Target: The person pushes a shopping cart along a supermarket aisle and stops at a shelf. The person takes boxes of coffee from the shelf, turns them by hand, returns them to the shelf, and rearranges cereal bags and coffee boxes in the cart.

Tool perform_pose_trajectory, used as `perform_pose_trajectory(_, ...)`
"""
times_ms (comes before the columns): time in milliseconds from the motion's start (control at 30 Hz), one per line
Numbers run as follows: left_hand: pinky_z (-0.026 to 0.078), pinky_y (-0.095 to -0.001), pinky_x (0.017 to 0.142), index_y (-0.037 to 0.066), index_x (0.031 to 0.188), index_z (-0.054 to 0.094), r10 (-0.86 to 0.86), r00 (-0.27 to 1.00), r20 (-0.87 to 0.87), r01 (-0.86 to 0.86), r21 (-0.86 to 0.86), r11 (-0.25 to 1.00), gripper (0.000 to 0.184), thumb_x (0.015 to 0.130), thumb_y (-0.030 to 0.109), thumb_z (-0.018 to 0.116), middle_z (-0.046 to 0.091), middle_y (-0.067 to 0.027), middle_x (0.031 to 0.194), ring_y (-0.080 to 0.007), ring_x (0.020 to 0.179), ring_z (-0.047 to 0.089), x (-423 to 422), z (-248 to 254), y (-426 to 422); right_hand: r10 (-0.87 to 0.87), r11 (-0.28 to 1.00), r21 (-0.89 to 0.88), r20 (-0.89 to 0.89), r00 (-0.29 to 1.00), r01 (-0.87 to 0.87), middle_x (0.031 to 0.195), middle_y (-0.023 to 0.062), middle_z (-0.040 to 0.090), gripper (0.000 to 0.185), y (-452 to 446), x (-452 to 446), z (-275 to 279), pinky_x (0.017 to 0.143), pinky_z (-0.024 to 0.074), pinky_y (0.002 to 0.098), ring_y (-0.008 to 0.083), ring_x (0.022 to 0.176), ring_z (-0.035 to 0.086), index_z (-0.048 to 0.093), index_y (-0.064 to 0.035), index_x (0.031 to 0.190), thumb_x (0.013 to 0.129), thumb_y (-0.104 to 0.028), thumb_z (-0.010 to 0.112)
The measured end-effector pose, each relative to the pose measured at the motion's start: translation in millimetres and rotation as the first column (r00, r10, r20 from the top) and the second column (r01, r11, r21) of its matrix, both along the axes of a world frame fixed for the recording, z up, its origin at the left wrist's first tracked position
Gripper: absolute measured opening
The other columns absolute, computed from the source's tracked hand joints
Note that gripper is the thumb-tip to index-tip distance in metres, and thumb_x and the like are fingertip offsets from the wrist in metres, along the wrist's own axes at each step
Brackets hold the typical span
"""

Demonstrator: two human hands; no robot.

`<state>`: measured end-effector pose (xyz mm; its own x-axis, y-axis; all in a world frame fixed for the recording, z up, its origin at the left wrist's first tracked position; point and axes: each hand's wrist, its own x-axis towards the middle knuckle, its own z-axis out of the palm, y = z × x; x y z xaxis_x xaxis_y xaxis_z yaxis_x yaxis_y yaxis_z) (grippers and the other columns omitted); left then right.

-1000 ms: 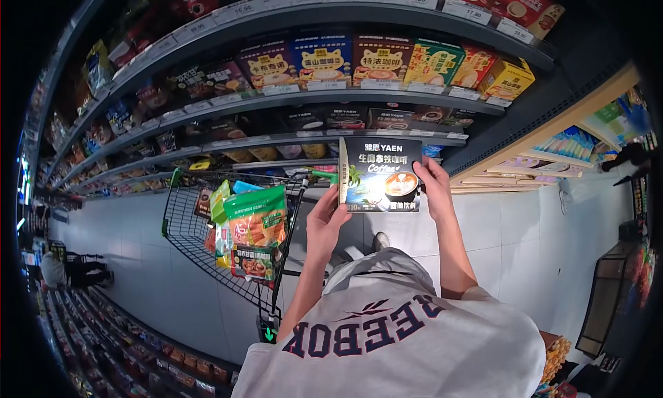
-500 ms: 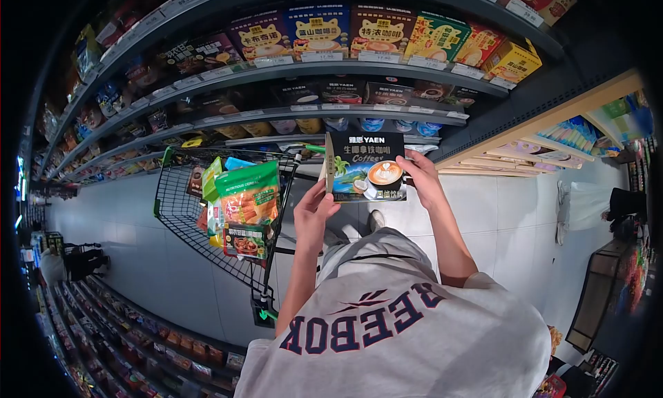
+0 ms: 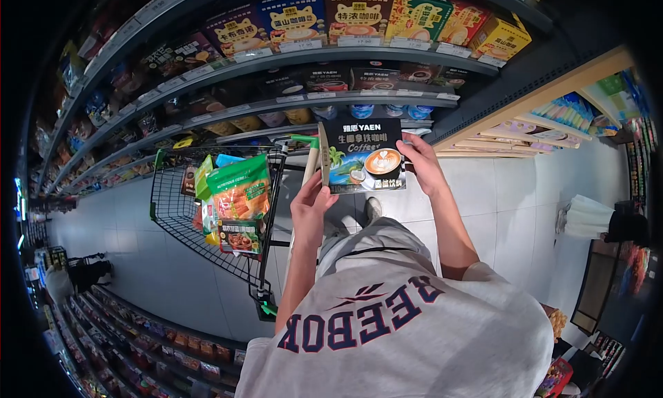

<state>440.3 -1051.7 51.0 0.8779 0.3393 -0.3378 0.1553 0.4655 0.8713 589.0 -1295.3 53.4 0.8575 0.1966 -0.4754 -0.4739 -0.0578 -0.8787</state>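
Note:
Between my two hands is a dark coffee box point(image 3: 362, 156) with a latte cup, palm trees and the words YAEN and Coffee on its front. My left hand point(image 3: 314, 199) grips its lower left corner, thumb at the edge. On the opposite side, my right hand point(image 3: 421, 162) holds the upper right edge, with the thumb on the front face. The fingers behind the box are hidden. Left of my left arm stands a shopping cart point(image 3: 183, 215), holding a green cereal bag point(image 3: 240, 184), a small dark packet point(image 3: 239, 236) and other packages.
Ahead, shelves point(image 3: 269, 60) carry rows of coffee boxes, including a yellow box point(image 3: 502, 37) at the right end. A wooden display rack point(image 3: 525, 111) stands on the right. More stocked shelves point(image 3: 166, 339) line the lower left. People are visible at the far left and right.
The coffee box has turned slightly, showing more of its left side. It stays in both hands. The shelves and cart have shifted a little left in view.

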Motion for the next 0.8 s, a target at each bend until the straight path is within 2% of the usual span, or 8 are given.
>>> perform_pose_trajectory(167, 0.061, -0.0297, 0.087, -0.005, 0.144, 0.052, -0.096, 0.995, -0.005, 0.096, 0.015, 0.995, 0.044, 0.102, 0.005, 0.06, 0.066, -0.0135, 0.128, -0.0154, 0.105, 0.069, -5.3, 3.2, -7.9, -0.037, 0.999, 0.003, 0.074, 0.997, 0.037, 0.109, 0.0028, 0.065, 0.055, -19.5, 2.6, 11.7, 0.078, 0.0501, 0.0279, 0.0118, 0.1, 0.06, 0.06, -0.0125, 0.137, 0.09, -0.037, 0.078)
perform_pose_trajectory(267, 0.06, -0.0301, 0.088, -0.004, 0.144, 0.052, -0.208, 0.977, 0.041, 0.207, 0.012, 0.978, 0.045, 0.102, 0.007, 0.061, 0.066, -0.0117, 0.128, -0.0152, 0.108, 0.067, -6.6, 1.4, -12.7, 0.112, 0.985, -0.144, 0.09, 0.99, -0.099, 0.108, 0.0024, 0.064, 0.055, -44.3, 7.3, 13.5, 0.074, 0.0509, 0.0281, 0.0111, 0.1, 0.06, 0.061, -0.0117, 0.135, 0.09, -0.037, 0.078)
perform_pose_trajectory(367, 0.057, -0.0312, 0.088, -0.001, 0.142, 0.055, -0.339, 0.941, 0.022, 0.338, 0.017, 0.941, 0.046, 0.099, 0.008, 0.065, 0.066, -0.0116, 0.13, -0.016, 0.11, 0.066, 0.8, -14.9, -16.7, 0.313, 0.942, -0.16, 0.098, 0.945, -0.296, 0.099, 0.0013, 0.068, 0.048, -79.9, 4.4, 19.2, 0.072, 0.0508, 0.027, 0.0103, 0.092, 0.06, 0.069, -0.0071, 0.124, 0.085, -0.032, 0.082)
perform_pose_trajectory(433, 0.056, -0.0324, 0.089, 0.001, 0.141, 0.056, -0.405, 0.914, 0.021, 0.404, 0.027, 0.914, 0.046, 0.097, 0.008, 0.067, 0.066, -0.0112, 0.13, -0.0167, 0.111, 0.065, 5.8, -10.8, -17.0, 0.453, 0.886, -0.179, 0.128, 0.882, -0.428, 0.097, 0.0012, 0.068, 0.046, -93.0, 4.0, 13.3, 0.074, 0.0498, 0.0272, 0.0105, 0.089, 0.059, 0.07, -0.0047, 0.118, 0.083, -0.03, 0.084)
perform_pose_trajectory(533, 0.05, -0.0268, 0.094, 0.001, 0.14, 0.056, -0.462, 0.886, 0.027, 0.458, 0.097, 0.884, 0.047, 0.095, 0.004, 0.07, 0.066, -0.0097, 0.131, -0.0147, 0.112, 0.064, 13.1, -5.2, -16.8, 0.645, 0.759, -0.193, 0.091, 0.759, -0.622, 0.094, 0.0009, 0.066, 0.041, -102.1, 12.1, 13.3, 0.076, 0.0471, 0.0288, 0.0113, 0.085, 0.057, 0.069, -0.0021, 0.106, 0.082, -0.032, 0.085)
perform_pose_trajectory(633, 0.052, -0.0259, 0.091, 0.0, 0.14, 0.055, -0.426, 0.904, 0.045, 0.41, 0.197, 0.891, 0.046, 0.095, -0.001, 0.066, 0.064, -0.0092, 0.133, -0.0132, 0.113, 0.063, 25.1, -13.3, -28.3, 0.787, 0.612, -0.284, 0.132, 0.602, -0.738, 0.091, 0.0056, 0.068, 0.047, -96.3, 39.9, 9.9, 0.077, 0.0474, 0.0295, 0.013, 0.088, 0.059, 0.068, -0.0015, 0.106, 0.084, -0.041, 0.082)
perform_pose_trajectory(733, 0.054, -0.026, 0.086, -0.001, 0.143, 0.053, -0.304, 0.953, -0.023, 0.303, 0.171, 0.938, 0.046, 0.098, 0.0, 0.063, 0.063, -0.0091, 0.134, -0.013, 0.112, 0.063, 31.2, -17.4, -46.2, 0.782, 0.615, -0.417, 0.213, 0.586, -0.669, 0.094, 0.0095, 0.069, 0.052, -88.4, 65.4, 9.2, 0.079, 0.0484, 0.0326, 0.0173, 0.088, 0.061, 0.067, -0.0006, 0.108, 0.085, -0.045, 0.08)
perform_pose_trajectory(800, 0.055, -0.0262, 0.085, 0.0, 0.144, 0.052, -0.218, 0.976, -0.02, 0.219, 0.169, 0.961, 0.047, 0.099, 0.001, 0.063, 0.063, -0.0093, 0.135, -0.0129, 0.111, 0.064, 34.9, -24.7, -61.2, 0.789, 0.612, -0.395, 0.249, 0.562, -0.685, 0.097, 0.0098, 0.069, 0.05, -93.4, 82.0, 7.2, 0.081, 0.0482, 0.0345, 0.0193, 0.089, 0.06, 0.065, -0.0009, 0.111, 0.089, -0.044, 0.077)
